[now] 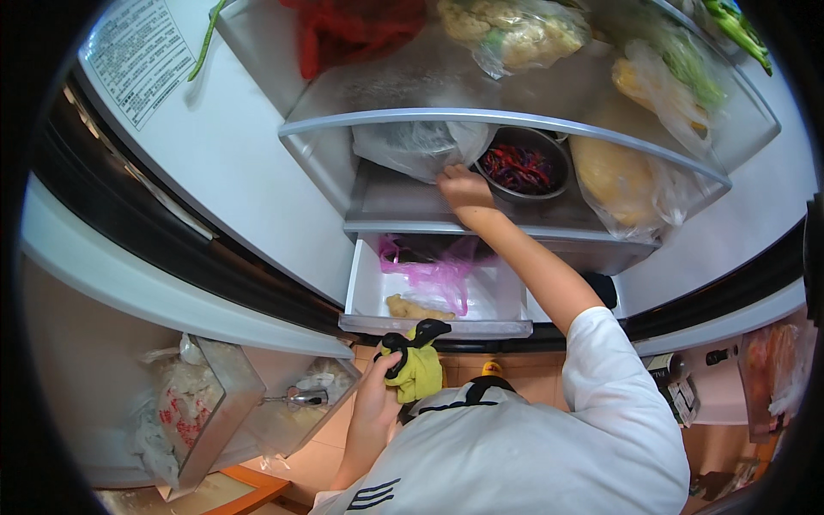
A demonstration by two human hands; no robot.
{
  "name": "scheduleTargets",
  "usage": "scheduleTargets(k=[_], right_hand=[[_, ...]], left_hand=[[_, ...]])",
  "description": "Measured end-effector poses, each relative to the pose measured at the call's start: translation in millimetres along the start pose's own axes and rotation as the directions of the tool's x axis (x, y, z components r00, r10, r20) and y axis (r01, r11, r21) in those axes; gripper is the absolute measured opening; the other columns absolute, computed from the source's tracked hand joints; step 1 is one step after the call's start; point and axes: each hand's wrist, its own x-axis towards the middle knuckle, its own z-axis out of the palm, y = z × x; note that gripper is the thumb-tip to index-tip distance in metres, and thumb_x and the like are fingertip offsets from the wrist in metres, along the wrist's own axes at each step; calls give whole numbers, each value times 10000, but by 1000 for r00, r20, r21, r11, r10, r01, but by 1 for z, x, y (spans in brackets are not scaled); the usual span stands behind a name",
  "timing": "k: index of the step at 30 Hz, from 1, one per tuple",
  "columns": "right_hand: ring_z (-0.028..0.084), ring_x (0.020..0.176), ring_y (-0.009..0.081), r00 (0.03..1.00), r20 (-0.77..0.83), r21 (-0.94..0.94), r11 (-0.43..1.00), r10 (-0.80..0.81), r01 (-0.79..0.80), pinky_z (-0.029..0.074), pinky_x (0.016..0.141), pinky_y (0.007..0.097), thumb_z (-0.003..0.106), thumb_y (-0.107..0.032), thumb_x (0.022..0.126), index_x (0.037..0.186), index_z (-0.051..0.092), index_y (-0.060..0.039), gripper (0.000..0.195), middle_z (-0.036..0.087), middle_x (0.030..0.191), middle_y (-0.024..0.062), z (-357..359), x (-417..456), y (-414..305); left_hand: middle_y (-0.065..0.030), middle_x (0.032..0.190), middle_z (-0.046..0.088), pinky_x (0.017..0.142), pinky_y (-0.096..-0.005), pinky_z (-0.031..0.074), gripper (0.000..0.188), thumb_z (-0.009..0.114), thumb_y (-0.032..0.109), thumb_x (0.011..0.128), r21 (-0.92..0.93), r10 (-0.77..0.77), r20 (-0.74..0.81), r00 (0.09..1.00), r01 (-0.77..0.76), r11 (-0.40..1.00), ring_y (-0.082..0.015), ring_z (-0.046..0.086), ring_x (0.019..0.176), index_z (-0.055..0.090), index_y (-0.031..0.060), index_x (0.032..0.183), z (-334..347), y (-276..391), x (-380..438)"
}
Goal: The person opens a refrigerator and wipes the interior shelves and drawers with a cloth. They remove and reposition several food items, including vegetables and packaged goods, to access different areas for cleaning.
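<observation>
My right hand (pixel 465 190) reaches into the open fridge, its fingers curled on the near corner of a clear plastic bag (pixel 412 148) on the lower glass shelf. The bag's contents are hard to make out. Just right of that hand stands a round metal bowl (pixel 561 177) holding red and purple shreds or peppers (pixel 521 168). Low in front of my body, my left hand (pixel 380 389) grips a yellow-green cloth (pixel 417 376) with black trim. Below the shelf, a pulled-out white drawer (pixel 434 327) contains a pink plastic bag (pixel 438 273) and a piece of ginger root (pixel 418 308).
A bagged yellow item (pixel 611 180) sits at the shelf's right. Above, the upper shelf (pixel 412 116) carries a red bag (pixel 354 32), bagged cauliflower (pixel 515 32) and bagged produce (pixel 669 90). Open doors flank me; the left door bin (pixel 241 380) has bagged food and a whisk-like utensil (pixel 306 397).
</observation>
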Motion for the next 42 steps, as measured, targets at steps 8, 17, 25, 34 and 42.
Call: scheduleTargets(k=[8, 17, 25, 34, 42], right_hand=[[533, 1162, 314, 835, 191, 649, 572, 516, -502, 428, 973, 329, 519, 35, 775, 1126, 596, -20, 363, 566, 1200, 163, 3, -11, -21], [370, 1334, 312, 538, 374, 798, 35, 755, -602, 310, 1062, 294, 573, -172, 739, 1465, 190, 0, 839, 365, 1443, 228, 29, 45, -57], [268, 1386, 299, 624, 429, 815, 17, 653, -579, 262, 1108, 334, 560, -69, 740, 1456, 193, -7, 807, 233, 1508, 180, -21, 24, -56], [555, 790, 127, 341, 55, 933, 74, 938, -353, 466, 697, 250, 533, -2, 819, 1194, 481, -30, 380, 555, 1140, 92, -88, -106, 50], [615, 803, 228, 611, 80, 419, 530, 788, -738, 480, 642, 324, 516, -158, 910, 1041, 584, 2, 218, 633, 947, 159, -53, -68, 246]], left_hand=[[-98, 1115, 600, 883, -378, 495, 302, 536, 114, 892, -31, -12, 17, 1000, 12, 999, -227, 591, 1037, 534, 39, 1185, -4, 5, 3], [-106, 1110, 605, 903, -394, 480, 301, 511, 138, 898, 38, 34, 9, 999, -35, 999, -240, 599, 1030, 525, 36, 1181, 1, 12, 9], [-110, 1127, 588, 889, -400, 482, 305, 507, 148, 897, 80, -98, 107, 989, 89, 993, -244, 588, 1037, 510, 52, 1187, 17, 9, 24], [-84, 1144, 579, 937, -383, 443, 288, 509, 149, 896, 75, -22, 52, 998, 18, 997, -222, 559, 1072, 519, 62, 1171, -1, 13, 25], [-95, 1121, 580, 918, -378, 458, 291, 505, 134, 897, 113, -23, 102, 995, 11, 993, -224, 571, 1046, 509, 48, 1175, 29, 4, 25]])
